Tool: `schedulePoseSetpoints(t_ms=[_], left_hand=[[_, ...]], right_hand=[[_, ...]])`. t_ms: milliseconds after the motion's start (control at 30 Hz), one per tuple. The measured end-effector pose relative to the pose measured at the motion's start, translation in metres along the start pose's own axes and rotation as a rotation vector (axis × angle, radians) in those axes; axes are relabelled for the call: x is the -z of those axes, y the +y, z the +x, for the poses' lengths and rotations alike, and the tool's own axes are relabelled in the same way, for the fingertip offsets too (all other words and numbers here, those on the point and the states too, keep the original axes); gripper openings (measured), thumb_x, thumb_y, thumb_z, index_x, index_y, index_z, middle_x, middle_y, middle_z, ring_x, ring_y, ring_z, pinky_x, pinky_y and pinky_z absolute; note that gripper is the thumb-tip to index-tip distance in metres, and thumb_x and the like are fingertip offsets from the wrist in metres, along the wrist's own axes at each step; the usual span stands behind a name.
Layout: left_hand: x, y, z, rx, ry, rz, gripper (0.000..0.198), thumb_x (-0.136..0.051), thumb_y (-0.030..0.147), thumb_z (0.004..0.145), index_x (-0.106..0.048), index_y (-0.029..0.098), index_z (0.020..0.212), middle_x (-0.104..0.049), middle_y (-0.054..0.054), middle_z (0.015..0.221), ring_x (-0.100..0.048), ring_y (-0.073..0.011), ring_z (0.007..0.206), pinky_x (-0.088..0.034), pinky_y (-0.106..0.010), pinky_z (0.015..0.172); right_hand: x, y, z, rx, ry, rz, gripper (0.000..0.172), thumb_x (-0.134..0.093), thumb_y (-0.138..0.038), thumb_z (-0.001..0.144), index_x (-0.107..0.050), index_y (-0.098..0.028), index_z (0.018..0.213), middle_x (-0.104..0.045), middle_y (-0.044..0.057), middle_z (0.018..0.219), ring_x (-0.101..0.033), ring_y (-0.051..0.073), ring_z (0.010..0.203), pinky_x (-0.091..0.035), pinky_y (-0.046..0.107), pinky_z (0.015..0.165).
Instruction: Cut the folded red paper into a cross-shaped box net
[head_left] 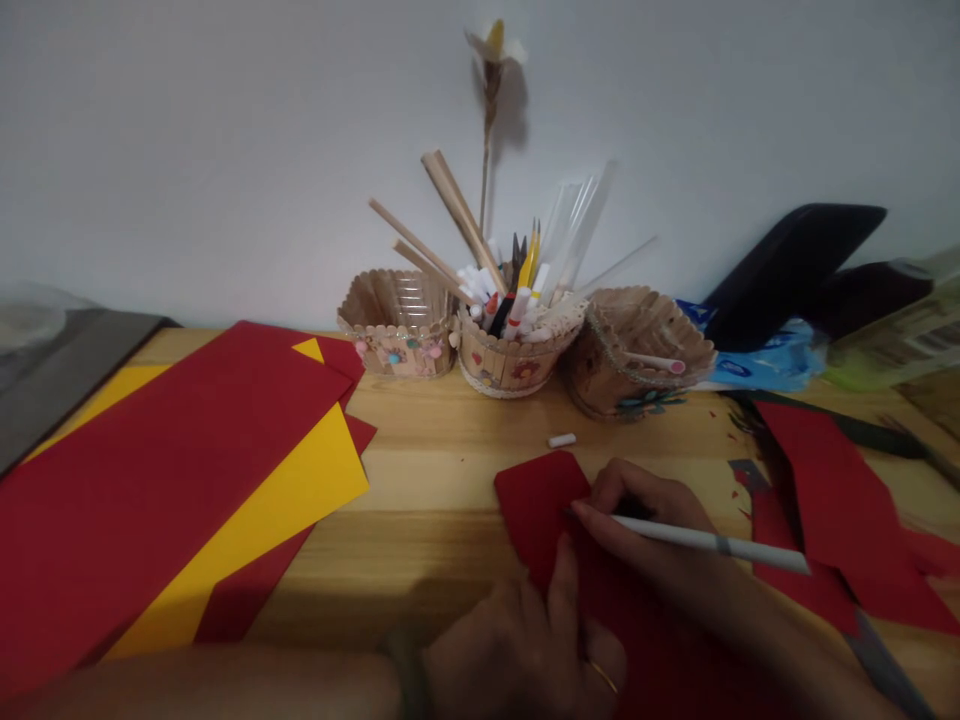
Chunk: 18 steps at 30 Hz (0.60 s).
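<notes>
A long red paper piece (pixel 536 490) with rounded corners at its far end lies on the wooden table in the middle. My right hand (pixel 645 515) is closed around a white pen (pixel 712 540), its tip touching the red paper near the far end. My left hand (pixel 529 640) presses on the same paper, index finger stretched toward the pen tip; a ring and a wristband show on it. Just beyond the paper lies a small white pen cap (pixel 562 440).
Red sheets (pixel 172 430) and yellow sheets (pixel 300 500) lie at the left. Three wooden baskets, the central one (pixel 510 365) full of markers and sticks, stand by the wall. Red scraps (pixel 847 500), a blue packet (pixel 780 360) and a bottle (pixel 900 330) are at the right.
</notes>
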<state>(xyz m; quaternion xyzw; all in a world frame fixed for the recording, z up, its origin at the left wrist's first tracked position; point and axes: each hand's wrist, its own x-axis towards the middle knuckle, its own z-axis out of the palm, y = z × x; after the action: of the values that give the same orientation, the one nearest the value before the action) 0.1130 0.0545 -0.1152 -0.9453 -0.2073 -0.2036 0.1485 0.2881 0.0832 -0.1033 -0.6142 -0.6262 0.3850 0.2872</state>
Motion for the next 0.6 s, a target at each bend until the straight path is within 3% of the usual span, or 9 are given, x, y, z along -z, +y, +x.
schedulePoseSetpoints(t_ms=[600], left_hand=[[-0.0012,-0.0003,0.0009,-0.011,0.006,0.006,0.009,-0.052,0.009,0.074,-0.047,0.016,0.071,-0.070,-0.024,0.092,-0.055,-0.0149,0.035,-0.037,-0.022,0.029]], right_hand=[[0.0018,0.0043,-0.0008,0.044,0.028,0.039,0.026,-0.054,-0.027,0.081,-0.040,-0.024,0.060,-0.045,-0.006,0.056,-0.040,0.012,0.051,-0.031,0.024,0.046]])
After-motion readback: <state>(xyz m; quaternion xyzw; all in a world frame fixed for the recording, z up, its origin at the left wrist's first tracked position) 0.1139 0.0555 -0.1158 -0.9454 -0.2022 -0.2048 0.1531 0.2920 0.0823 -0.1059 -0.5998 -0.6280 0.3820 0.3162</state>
